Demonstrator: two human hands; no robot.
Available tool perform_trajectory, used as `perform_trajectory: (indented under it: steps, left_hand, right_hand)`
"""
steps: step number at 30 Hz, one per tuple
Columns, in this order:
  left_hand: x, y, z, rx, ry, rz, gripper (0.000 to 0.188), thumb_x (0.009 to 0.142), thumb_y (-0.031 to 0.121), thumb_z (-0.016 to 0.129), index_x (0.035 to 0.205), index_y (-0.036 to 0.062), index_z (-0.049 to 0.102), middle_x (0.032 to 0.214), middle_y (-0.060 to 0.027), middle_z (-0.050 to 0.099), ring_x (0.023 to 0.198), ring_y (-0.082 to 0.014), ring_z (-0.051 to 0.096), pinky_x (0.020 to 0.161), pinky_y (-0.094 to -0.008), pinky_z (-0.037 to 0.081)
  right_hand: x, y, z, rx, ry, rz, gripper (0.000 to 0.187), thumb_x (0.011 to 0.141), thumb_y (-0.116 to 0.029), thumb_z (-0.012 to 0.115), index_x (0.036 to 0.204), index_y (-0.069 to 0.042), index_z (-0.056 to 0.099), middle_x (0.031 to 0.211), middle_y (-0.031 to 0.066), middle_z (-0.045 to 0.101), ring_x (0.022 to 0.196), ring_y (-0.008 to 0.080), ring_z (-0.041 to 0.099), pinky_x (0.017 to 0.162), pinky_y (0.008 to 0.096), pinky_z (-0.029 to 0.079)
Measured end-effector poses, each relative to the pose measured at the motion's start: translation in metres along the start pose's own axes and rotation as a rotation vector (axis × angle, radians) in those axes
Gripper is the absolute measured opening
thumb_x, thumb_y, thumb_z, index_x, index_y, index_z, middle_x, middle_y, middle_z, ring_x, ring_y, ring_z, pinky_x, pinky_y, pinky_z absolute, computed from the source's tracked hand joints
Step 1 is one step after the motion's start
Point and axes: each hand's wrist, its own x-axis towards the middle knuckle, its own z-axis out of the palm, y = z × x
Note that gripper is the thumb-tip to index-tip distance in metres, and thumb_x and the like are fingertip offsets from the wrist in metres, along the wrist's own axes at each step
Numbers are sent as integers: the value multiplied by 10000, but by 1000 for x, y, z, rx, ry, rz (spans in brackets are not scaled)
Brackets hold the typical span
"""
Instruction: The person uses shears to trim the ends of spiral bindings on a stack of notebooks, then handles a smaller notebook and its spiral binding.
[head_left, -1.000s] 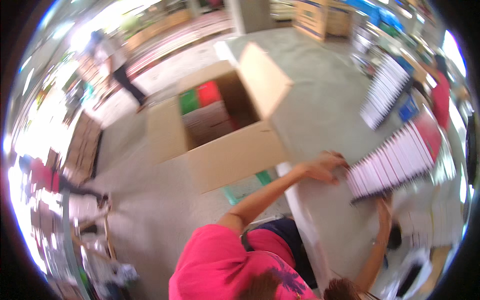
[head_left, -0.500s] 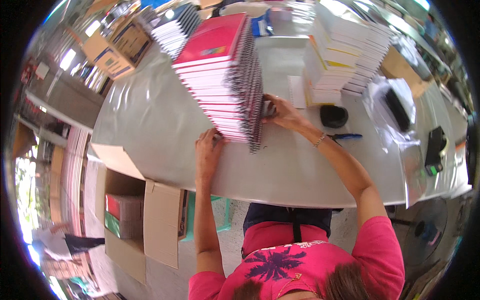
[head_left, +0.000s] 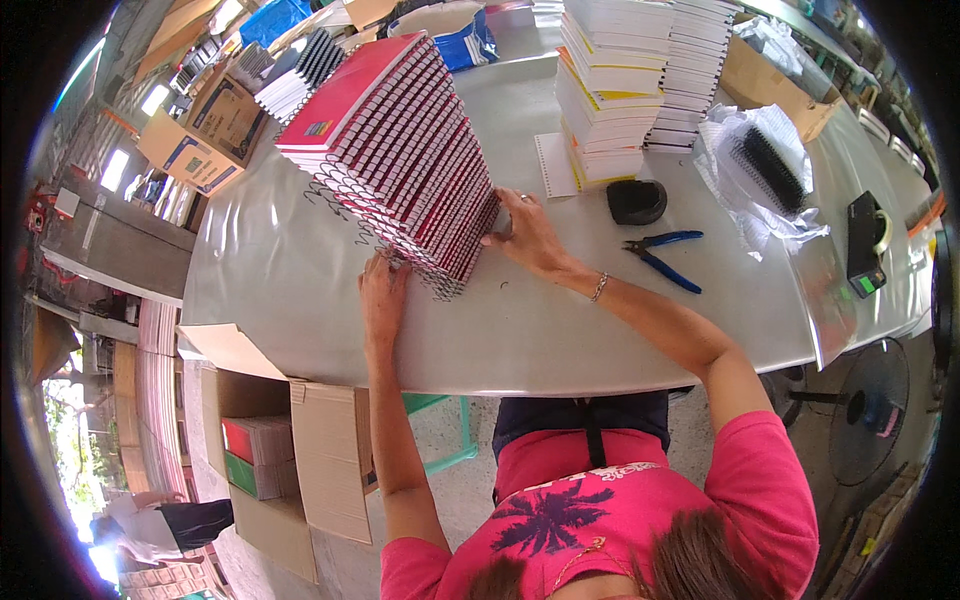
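A tall stack of red spiral notebooks (head_left: 410, 160) stands on the table, its coil-bound edges turned toward me and a red cover on top. Loose wire coil ends stick out on its left side. My left hand (head_left: 383, 300) grips the bottom left corner, its fingertips partly hidden by the coils. On the opposite side, my right hand (head_left: 528, 236) presses the lower right corner between bent fingers and thumb. Blue-handled pliers (head_left: 664, 258) lie with their handles spread, to the right of my right hand. A small black dish-like thing (head_left: 637, 202) sits just beyond them.
White coil-bound books (head_left: 612, 100) are piled at the back right beside a cardboard box (head_left: 770, 85). A black brush (head_left: 770, 170) rests on crumpled plastic. Left of my legs, an open carton (head_left: 330, 455) holds red and green books. A fan (head_left: 865, 410) stands low right.
The notebook stack has turned, so its coil edges, which faced right, now face me. Both hands stayed at its base. The view has shifted, and the pliers show fully.
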Motion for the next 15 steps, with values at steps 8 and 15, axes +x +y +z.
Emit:
perform_trajectory:
  steps: [8, 15]
  left_hand:
    - [7, 22, -3, -843, 147, -302, 457, 1042, 309, 462, 1374, -2, 505, 1326, -155, 565, 1224, -277, 529, 1076, -413, 371]
    - [44, 85, -42, -1139, 319, -84, 886, 981, 710, 252, 1517, 6, 295, 1511, -139, 389, 1390, -256, 364, 1158, -413, 255]
  right_hand:
    - [23, -29, -26, 204, 176, -43, 498, 961, -161, 602, 1402, 8, 444, 1308, 201, 562, 1236, 374, 478, 1056, 471, 336]
    - [57, -101, -25, 251, 498, -350, 643, 1050, -446, 343, 1512, 0, 301, 1538, 216, 323, 1404, 388, 288, 1153, 498, 188]
